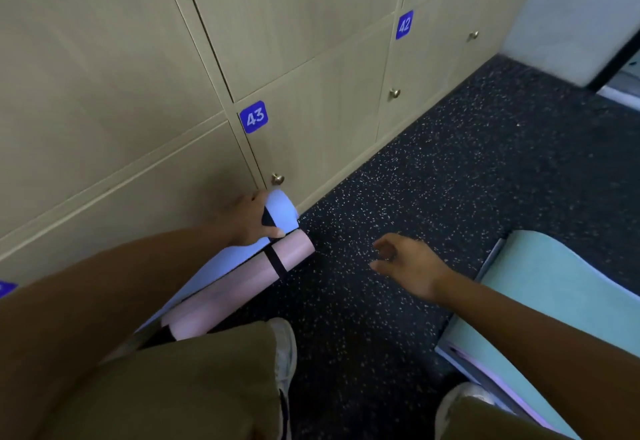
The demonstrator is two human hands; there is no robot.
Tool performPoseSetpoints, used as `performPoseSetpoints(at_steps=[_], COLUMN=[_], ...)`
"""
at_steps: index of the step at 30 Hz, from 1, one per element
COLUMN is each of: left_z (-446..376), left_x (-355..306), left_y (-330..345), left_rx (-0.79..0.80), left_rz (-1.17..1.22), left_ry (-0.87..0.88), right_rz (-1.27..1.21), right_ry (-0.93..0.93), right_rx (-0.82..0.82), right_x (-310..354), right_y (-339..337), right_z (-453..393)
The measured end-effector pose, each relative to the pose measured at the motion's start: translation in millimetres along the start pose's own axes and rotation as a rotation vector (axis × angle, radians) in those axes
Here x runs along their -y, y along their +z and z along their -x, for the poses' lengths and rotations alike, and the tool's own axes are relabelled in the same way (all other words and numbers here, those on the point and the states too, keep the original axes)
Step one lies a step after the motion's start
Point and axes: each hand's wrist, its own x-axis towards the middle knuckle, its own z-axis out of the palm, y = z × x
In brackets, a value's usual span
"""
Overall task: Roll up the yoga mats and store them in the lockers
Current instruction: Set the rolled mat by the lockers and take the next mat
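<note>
Left hand (247,220): the grip is closed around the far end of the blue rolled mat (282,213), thumb laid across its black strap (267,220). This mat lies along the base of the lockers (311,135), its far end just below the brass knob (277,179) of the door labelled 43 (254,116).

Pink rolled mat (242,287): lies on the speckled dark floor (450,180), parallel to the blue mat and touching it on the side away from the lockers. A black band (278,261) encircles it near its far end. Its near end is partly hidden behind the person's left knee (194,380).

Right hand (407,263): the grip holds nothing. The fingers are loosely curled, the hand held above the floor, well apart from both rolled mats.

Flat mats (540,301): a stack lies unrolled on the floor at the right, teal layer on top, with lilac and blue edges visible beneath it.

Locker doors: all visible doors are closed. The door labelled 42 (404,25) stands to the right of door 43, with its own knob (394,93) lower down.

Footwear: a white shoe (285,353) rests on the floor beside the pink mat; a second shoe (460,401) is next to the flat stack.
</note>
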Motion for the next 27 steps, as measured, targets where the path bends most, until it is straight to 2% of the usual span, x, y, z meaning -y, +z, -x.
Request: performPoseSetpoints(at_steps=[3, 8, 12, 21, 27], left_z=[-15, -21, -21, -20, -8], left_x=[3, 2, -5, -19, -54], left_y=[13, 32, 36, 39, 68], left_rx=[0.035, -0.118, -0.122, -0.160, -0.080], left_rz=[-0.041, -0.369, -0.417, -0.330, -0.206], left_ry=[-0.046, -0.076, -0.030, 0.047, 0.158], right_rz=[0.030, 0.049, 0.073, 0.062, 0.128], right_ry=[0.021, 0.073, 0.084, 0.144, 0.204], right_rx=[0.011, 0.037, 0.048, 0.045, 0.097], right_x=[-6, -20, -26, -42, -82], right_y=[6, 13, 13, 6, -4], right_z=[-15, -18, -16, -13, -6])
